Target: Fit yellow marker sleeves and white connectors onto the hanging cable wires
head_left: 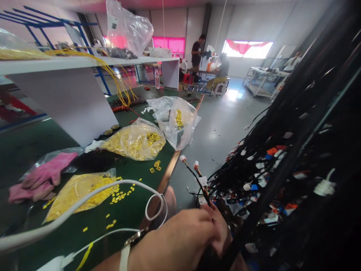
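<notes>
Two closed hands [187,229] grip a wire harness [207,195] between white cord [98,190] and black cables [227,175].

One head-worn view — forward and down, fingers [204,227] (quite near) below centre.

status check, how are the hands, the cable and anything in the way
Left hand overlapping right hand; right gripping black cable. White connectors showing beyond the hands. White cord looped near left hand, might snag.
</notes>
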`<state>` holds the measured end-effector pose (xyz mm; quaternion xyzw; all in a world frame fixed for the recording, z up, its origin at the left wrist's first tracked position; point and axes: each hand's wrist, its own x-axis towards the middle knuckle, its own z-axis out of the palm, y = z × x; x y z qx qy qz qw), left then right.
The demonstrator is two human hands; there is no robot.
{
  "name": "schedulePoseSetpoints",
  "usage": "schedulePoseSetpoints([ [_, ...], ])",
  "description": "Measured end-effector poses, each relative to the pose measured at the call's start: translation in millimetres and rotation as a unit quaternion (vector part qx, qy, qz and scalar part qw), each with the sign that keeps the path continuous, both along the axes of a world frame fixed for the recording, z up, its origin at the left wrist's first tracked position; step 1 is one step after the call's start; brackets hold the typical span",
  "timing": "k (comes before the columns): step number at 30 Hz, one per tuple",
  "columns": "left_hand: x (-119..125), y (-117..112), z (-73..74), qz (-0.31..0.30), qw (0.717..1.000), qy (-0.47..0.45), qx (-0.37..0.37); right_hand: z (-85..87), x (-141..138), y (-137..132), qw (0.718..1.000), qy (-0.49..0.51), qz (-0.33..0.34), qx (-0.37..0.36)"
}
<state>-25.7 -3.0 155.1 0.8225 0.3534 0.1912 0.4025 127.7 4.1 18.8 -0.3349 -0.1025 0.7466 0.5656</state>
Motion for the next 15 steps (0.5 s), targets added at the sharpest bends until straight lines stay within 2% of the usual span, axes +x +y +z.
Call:
schedulePoseSetpoints([
  [2,11,8,-9.2,0.023,1.000,0.007,0.012,1.2,0,0,1.000,0.006,-0.003,0.012],
  [5,16,26,-30.9,0.116,0.992,0.020,0.037,-0.4,1,1,0.998,0.054,0.001,0.028],
  [8,17,38,-47.3,0.153,0.988,-0.024,0.004,-2.6,3,1,0.997,0.071,-0.001,0.040],
  [12,17,44,-47.6,0.150,0.982,-0.079,-0.087,-3.9,6,1,0.998,0.036,0.012,0.044],
  [15,16,45,-43.5,0.148,0.980,-0.074,-0.113,-5.5,7,1,0.998,0.011,0.024,0.057],
])
